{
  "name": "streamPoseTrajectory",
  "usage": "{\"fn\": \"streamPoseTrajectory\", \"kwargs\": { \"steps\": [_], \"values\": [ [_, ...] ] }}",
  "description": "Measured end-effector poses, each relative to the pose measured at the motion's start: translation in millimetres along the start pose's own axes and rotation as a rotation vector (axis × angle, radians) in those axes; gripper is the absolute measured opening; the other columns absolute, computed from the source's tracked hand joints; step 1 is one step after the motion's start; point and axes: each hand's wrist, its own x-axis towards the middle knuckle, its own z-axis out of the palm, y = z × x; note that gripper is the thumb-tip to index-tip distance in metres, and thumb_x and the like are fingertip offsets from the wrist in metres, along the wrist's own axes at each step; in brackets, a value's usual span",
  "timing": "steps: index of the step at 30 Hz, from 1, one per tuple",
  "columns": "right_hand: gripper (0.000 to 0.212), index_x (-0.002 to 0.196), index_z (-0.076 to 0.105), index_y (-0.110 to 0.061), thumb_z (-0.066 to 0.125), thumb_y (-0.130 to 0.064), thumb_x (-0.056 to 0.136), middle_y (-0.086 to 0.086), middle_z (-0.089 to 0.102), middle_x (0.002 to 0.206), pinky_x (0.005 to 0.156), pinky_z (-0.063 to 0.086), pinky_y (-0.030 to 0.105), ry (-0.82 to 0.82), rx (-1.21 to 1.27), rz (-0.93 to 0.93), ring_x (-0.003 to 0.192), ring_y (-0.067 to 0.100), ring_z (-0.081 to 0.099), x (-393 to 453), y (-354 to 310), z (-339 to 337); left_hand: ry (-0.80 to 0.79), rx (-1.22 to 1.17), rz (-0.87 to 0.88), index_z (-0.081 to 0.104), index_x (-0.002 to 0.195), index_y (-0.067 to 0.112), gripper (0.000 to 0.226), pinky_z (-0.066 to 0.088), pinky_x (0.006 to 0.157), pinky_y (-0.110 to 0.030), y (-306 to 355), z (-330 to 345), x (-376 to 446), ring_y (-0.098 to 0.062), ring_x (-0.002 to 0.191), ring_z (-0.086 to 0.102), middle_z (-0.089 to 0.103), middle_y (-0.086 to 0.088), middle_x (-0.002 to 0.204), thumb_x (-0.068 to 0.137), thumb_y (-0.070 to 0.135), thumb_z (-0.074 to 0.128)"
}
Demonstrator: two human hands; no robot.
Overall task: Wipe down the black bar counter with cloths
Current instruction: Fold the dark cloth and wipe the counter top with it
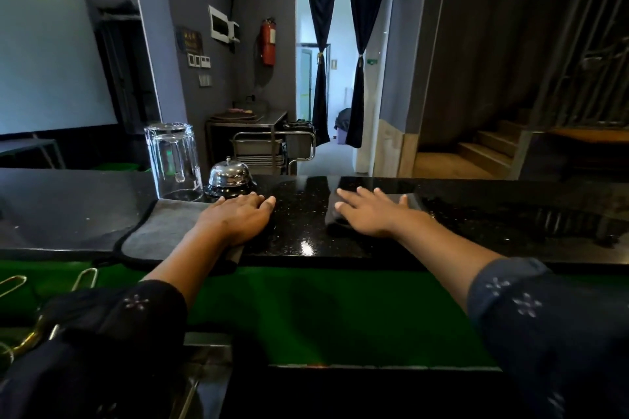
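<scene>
The black speckled bar counter [299, 224] runs across the view in front of me. A grey cloth with a dark hem [160, 231] lies flat on its left part, its near corner hanging over the front edge. My left hand [238, 217] presses flat on that cloth's right end, fingers straight. A darker grey cloth [340, 224] lies to the right, and my right hand [371, 212] presses on it with fingers spread. The counter to the right of that cloth looks wet.
An upturned clear glass [175, 161] and a chrome call bell [228, 176] stand just beyond my left hand. A green surface [323, 309] lies below the counter's front edge, with metal tongs [85, 277] at the left. Beyond are a steel trolley [272, 149] and a doorway.
</scene>
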Motion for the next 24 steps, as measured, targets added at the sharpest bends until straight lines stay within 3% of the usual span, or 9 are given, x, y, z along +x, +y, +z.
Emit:
{"fn": "streamPoseTrajectory", "kwargs": {
  "steps": [3, 6, 9, 14, 17, 22, 24],
  "values": [
    [0.059, 0.154, 0.004, -0.042, 0.014, -0.06, 0.099, 0.002, -0.003, 0.165, 0.11, -0.01, 0.07, 0.009, -0.028, 0.018, 0.15, 0.035, -0.006, 7.0, -23.6, 1.9, -0.003, 0.005, -0.024, 0.021, 0.151, 0.021, 0.066, 0.007, 0.119, -0.042, -0.6, -0.1, 2.3, -0.018, 0.146, 0.016, 0.019, -0.001, 0.159, 0.097, 0.057, 0.014],
    [0.057, 0.152, 0.003, -0.048, 0.014, -0.062, 0.098, -0.003, -0.003, 0.165, 0.111, -0.01, 0.067, -0.008, -0.051, -0.179, 0.151, 0.029, -0.006, -17.9, -50.1, 16.2, -0.01, 0.028, -0.009, 0.022, 0.151, 0.021, 0.063, 0.007, 0.119, -0.042, -2.3, 0.5, 2.5, -0.017, 0.146, 0.016, 0.018, -0.001, 0.159, 0.098, 0.055, 0.017],
    [0.055, 0.151, 0.004, -0.052, 0.015, -0.064, 0.098, -0.01, -0.002, 0.164, 0.113, -0.01, 0.062, 0.012, -0.067, -0.301, 0.151, 0.021, -0.004, -50.7, -27.7, 19.7, -0.006, 0.046, 0.026, 0.02, 0.152, 0.022, 0.061, 0.003, 0.118, -0.042, -3.3, -0.3, 3.8, -0.016, 0.147, 0.013, 0.015, 0.001, 0.16, 0.099, 0.052, 0.016],
    [0.054, 0.149, 0.005, -0.055, 0.014, -0.065, 0.097, -0.012, 0.0, 0.164, 0.115, -0.004, 0.062, 0.017, -0.051, -0.047, 0.151, 0.02, 0.0, -54.6, 64.8, -1.0, -0.003, 0.065, 0.022, 0.022, 0.151, 0.021, 0.064, 0.007, 0.118, -0.043, -6.5, 1.7, 5.9, -0.018, 0.146, 0.017, 0.019, -0.001, 0.159, 0.098, 0.056, 0.017],
    [0.057, 0.152, 0.007, -0.05, 0.013, -0.065, 0.097, -0.006, 0.0, 0.165, 0.114, -0.005, 0.064, 0.022, -0.025, 0.062, 0.151, 0.026, 0.0, -32.8, 71.3, -9.7, 0.019, 0.126, 0.003, 0.025, 0.15, 0.018, 0.064, 0.005, 0.119, -0.046, 4.6, -1.6, 1.7, -0.02, 0.146, 0.017, 0.023, -0.004, 0.158, 0.098, 0.055, 0.018],
    [0.059, 0.154, 0.004, -0.045, 0.012, -0.063, 0.098, -0.003, -0.003, 0.165, 0.113, -0.007, 0.066, -0.011, -0.015, 0.036, 0.151, 0.03, -0.003, -47.9, 49.8, -10.6, 0.163, 0.428, 0.062, 0.026, 0.149, 0.012, 0.061, -0.002, 0.118, -0.05, 39.9, -12.4, -20.7, -0.022, 0.147, 0.013, 0.022, -0.008, 0.158, 0.1, 0.046, 0.016],
    [0.058, 0.153, 0.004, -0.048, 0.012, -0.064, 0.098, -0.005, -0.002, 0.165, 0.114, -0.006, 0.064, -0.014, -0.019, -0.025, 0.151, 0.028, -0.002, -68.3, 50.8, -4.1, 0.149, 0.342, 0.128, 0.028, 0.149, 0.013, 0.06, 0.001, 0.118, -0.05, 63.4, -7.6, -30.7, -0.023, 0.146, 0.016, 0.025, -0.009, 0.157, 0.1, 0.047, 0.02]
  ]
}}
